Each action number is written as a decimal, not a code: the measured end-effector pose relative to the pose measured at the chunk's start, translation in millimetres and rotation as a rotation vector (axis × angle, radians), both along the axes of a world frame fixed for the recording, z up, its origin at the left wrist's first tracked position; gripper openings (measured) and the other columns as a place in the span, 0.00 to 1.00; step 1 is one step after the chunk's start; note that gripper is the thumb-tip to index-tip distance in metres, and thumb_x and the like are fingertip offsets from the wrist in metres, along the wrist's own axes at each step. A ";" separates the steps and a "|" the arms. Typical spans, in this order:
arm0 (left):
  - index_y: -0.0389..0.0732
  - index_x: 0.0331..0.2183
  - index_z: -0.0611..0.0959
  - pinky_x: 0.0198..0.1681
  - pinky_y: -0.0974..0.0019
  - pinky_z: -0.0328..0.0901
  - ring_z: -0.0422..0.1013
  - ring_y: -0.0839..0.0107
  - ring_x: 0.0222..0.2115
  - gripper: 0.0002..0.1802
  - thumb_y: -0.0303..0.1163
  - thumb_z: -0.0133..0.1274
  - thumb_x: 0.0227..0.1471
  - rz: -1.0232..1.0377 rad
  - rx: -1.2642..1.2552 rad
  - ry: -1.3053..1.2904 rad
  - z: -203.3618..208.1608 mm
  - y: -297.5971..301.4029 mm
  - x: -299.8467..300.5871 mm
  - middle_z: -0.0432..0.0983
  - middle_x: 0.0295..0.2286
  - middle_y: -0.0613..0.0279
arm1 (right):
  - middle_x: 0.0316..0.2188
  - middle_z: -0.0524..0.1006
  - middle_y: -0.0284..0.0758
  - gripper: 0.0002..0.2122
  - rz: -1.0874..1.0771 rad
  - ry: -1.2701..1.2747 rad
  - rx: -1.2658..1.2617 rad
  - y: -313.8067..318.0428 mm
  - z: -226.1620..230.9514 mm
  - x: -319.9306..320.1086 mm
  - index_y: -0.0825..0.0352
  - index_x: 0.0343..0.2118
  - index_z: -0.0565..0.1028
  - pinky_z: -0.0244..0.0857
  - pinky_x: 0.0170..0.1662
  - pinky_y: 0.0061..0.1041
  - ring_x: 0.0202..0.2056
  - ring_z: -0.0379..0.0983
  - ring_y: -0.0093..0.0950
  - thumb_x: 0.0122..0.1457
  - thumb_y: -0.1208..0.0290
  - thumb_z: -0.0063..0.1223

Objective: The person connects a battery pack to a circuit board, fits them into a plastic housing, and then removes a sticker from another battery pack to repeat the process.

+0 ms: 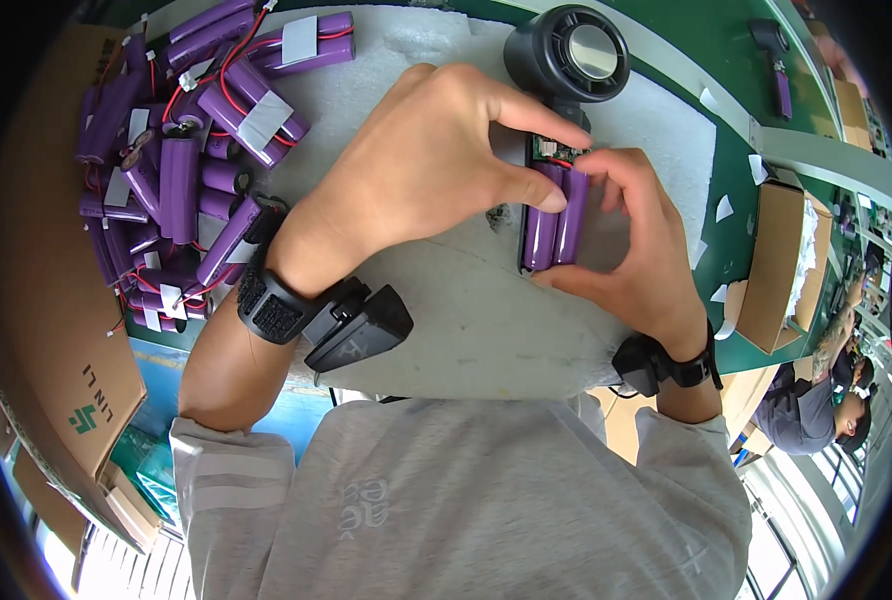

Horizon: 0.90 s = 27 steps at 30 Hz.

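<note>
A black handheld fan (526, 56) lies in front of me with its round head at the far end. Its handle is uncovered and shows a small green circuit board (549, 150) with a red wire. Below the board, a purple two-cell battery pack (554, 232) sits in the black handle shell. My left hand (436, 160) reaches over from the left, thumb pressed on the pack and index finger beside the board. My right hand (646, 235) spans the pack's right side, with fingertips near its wired end and thumb at the near end.
Many purple battery packs (178, 185) with wires are heaped at the left, beside a cardboard box (56, 250). A white foam sheet (406, 40) lies under the work. An open carton (771, 265) and paper scraps (723, 208) are at the right; a person (806, 410) sits beyond.
</note>
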<state>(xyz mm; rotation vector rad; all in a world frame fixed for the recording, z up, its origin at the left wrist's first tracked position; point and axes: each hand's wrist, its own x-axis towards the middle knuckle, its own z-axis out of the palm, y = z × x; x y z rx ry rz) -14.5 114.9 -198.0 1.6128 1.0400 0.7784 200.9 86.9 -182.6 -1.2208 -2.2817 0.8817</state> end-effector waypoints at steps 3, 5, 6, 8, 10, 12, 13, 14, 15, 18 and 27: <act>0.44 0.36 0.87 0.39 0.66 0.70 0.77 0.60 0.32 0.20 0.30 0.69 0.34 0.001 -0.001 0.009 2.2 -3.5 1.1 0.81 0.33 0.54 | 0.40 0.70 0.34 0.39 0.021 0.027 0.041 -3.2 -2.9 3.1 0.61 0.51 0.68 0.65 0.39 0.28 0.38 0.68 0.31 0.28 0.70 0.76; 0.44 0.36 0.87 0.39 0.66 0.70 0.78 0.62 0.32 0.20 0.31 0.69 0.34 0.005 -0.011 0.021 4.7 -6.2 0.5 0.82 0.33 0.54 | 0.40 0.70 0.33 0.40 0.030 0.039 0.060 -6.2 -5.6 3.4 0.61 0.51 0.68 0.63 0.39 0.26 0.37 0.65 0.29 0.28 0.70 0.76; 0.44 0.36 0.87 0.39 0.67 0.70 0.78 0.63 0.32 0.20 0.31 0.69 0.34 0.011 -0.018 0.028 5.4 -7.6 -0.1 0.82 0.33 0.54 | 0.40 0.70 0.33 0.40 0.037 0.034 0.054 -6.8 -6.3 2.9 0.61 0.52 0.69 0.63 0.39 0.27 0.38 0.66 0.29 0.28 0.70 0.76; 0.44 0.37 0.87 0.39 0.67 0.69 0.78 0.63 0.32 0.20 0.31 0.69 0.34 0.011 -0.021 0.030 2.5 -11.0 -1.1 0.82 0.33 0.54 | 0.39 0.69 0.34 0.41 0.051 0.022 0.040 -9.1 -7.4 2.1 0.61 0.53 0.71 0.64 0.39 0.27 0.39 0.67 0.30 0.28 0.70 0.76; 0.44 0.37 0.87 0.38 0.67 0.69 0.77 0.63 0.31 0.20 0.31 0.69 0.35 0.009 -0.025 0.034 1.9 -12.9 -3.0 0.82 0.32 0.54 | 0.39 0.70 0.34 0.40 0.063 0.000 0.075 -10.7 -5.8 2.2 0.61 0.53 0.72 0.65 0.39 0.27 0.39 0.68 0.30 0.27 0.70 0.75; 0.44 0.37 0.87 0.37 0.67 0.69 0.77 0.63 0.30 0.20 0.31 0.69 0.35 0.003 -0.018 0.047 3.7 -12.9 -3.7 0.82 0.31 0.54 | 0.39 0.70 0.34 0.39 0.082 -0.046 0.139 -11.3 -5.0 3.1 0.61 0.52 0.74 0.66 0.39 0.27 0.39 0.69 0.30 0.27 0.70 0.75; 0.44 0.37 0.87 0.36 0.67 0.69 0.77 0.64 0.29 0.20 0.31 0.69 0.35 -0.004 -0.012 0.058 4.5 -12.0 -3.5 0.82 0.31 0.54 | 0.39 0.70 0.34 0.39 0.082 -0.047 0.138 -11.9 -3.4 3.2 0.61 0.52 0.74 0.66 0.39 0.27 0.39 0.69 0.30 0.27 0.70 0.75; 0.44 0.37 0.87 0.35 0.68 0.68 0.77 0.64 0.29 0.20 0.31 0.69 0.35 -0.012 -0.007 0.070 4.9 -11.0 -3.3 0.82 0.31 0.54 | 0.39 0.70 0.34 0.39 0.076 -0.114 0.173 -13.5 0.0 3.2 0.61 0.51 0.75 0.66 0.40 0.27 0.38 0.70 0.30 0.26 0.70 0.75; 0.44 0.37 0.87 0.35 0.68 0.68 0.77 0.64 0.29 0.20 0.31 0.69 0.35 -0.010 -0.006 0.071 6.0 -10.4 -3.3 0.82 0.31 0.54 | 0.38 0.70 0.34 0.38 0.072 -0.178 0.210 -15.3 4.1 3.1 0.61 0.50 0.76 0.67 0.40 0.27 0.37 0.70 0.30 0.26 0.70 0.74; 0.45 0.37 0.87 0.33 0.68 0.68 0.76 0.64 0.27 0.20 0.31 0.69 0.35 -0.026 -0.012 0.068 6.8 -7.8 -1.8 0.82 0.30 0.54 | 0.38 0.70 0.33 0.37 0.068 -0.259 0.246 -18.6 7.4 3.0 0.60 0.49 0.77 0.67 0.41 0.28 0.36 0.70 0.29 0.25 0.70 0.74; 0.45 0.37 0.87 0.29 0.68 0.66 0.71 0.68 0.22 0.20 0.32 0.69 0.35 -0.034 -0.018 0.070 4.6 -5.5 1.2 0.81 0.28 0.57 | 0.41 0.71 0.33 0.37 0.079 -0.090 0.311 -11.9 -3.4 4.0 0.63 0.50 0.76 0.69 0.45 0.31 0.41 0.71 0.33 0.26 0.70 0.74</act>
